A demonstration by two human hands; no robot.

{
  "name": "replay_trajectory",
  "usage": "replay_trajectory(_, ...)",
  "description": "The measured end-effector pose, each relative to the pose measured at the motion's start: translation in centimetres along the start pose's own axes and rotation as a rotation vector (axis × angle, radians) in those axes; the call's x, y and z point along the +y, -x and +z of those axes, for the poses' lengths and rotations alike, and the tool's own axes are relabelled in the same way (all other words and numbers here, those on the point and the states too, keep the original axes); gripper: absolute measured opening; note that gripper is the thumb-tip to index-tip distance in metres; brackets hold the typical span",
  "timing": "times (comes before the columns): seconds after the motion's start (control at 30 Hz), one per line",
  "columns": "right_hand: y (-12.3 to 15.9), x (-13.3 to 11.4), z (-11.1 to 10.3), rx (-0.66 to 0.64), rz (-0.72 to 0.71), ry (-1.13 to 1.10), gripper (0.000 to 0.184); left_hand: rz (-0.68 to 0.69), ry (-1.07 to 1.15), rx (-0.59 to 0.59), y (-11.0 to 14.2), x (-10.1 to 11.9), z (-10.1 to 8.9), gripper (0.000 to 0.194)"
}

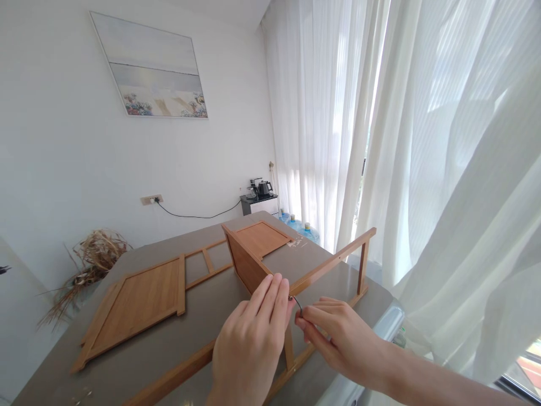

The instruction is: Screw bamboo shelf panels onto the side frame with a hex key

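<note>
A wooden side frame [333, 262] stands on its edge on the table, joined at a corner to an upright wooden panel [245, 260]. Over that corner lies my left hand [252, 332], its fingers together and gripping the frame; the thumb is mostly hidden. My right hand [333, 330] pinches a thin, black, bent hex key [298, 305] between thumb and fingers. The key's tip meets a small bolt [291, 298] at the joint, close to my left fingertips.
A framed wooden panel [139, 299] lies flat on the grey table [169, 352] at left. Another flat panel [262, 234] lies behind the upright one, near small loose pieces [299, 241]. Blue water bottles [307, 230] stand beyond the table. Sheer curtains [443, 169] hang at right.
</note>
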State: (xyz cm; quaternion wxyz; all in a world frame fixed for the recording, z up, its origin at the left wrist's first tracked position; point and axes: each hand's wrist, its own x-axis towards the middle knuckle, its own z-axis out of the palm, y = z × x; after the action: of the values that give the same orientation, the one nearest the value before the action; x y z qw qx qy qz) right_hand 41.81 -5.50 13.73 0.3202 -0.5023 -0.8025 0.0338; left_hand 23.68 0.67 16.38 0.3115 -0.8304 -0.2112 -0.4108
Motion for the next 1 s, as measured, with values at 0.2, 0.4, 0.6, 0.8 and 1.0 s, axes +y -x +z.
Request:
replay_trajectory(0.2,-0.1,-0.1,-0.5,-0.044,0.004,0.011,0.03,0.006,-0.001,-0.02,0.1,0.0,0.0,0.028)
replay_trajectory(0.4,0.1,-0.2,-0.5,-0.065,-0.003,0.052,0.029,-0.001,-0.003,-0.021,0.1,0.1,0.0,0.027)
replay_trajectory(0.6,-0.1,-0.2,-1.0,-0.098,-0.007,0.103,0.026,0.002,-0.005,-0.015,0.0,0.1,-0.1,0.027)
replay_trajectory(0.8,-0.2,-0.2,-1.4,-0.121,-0.018,0.099,0.027,0.004,-0.009,-0.015,0.1,0.1,-0.1,0.027)
replay_trajectory(1.0,-0.4,-0.2,-1.8,-0.129,-0.034,0.172,0.027,0.007,-0.016,-0.007,0.1,0.1,-0.1,0.027)
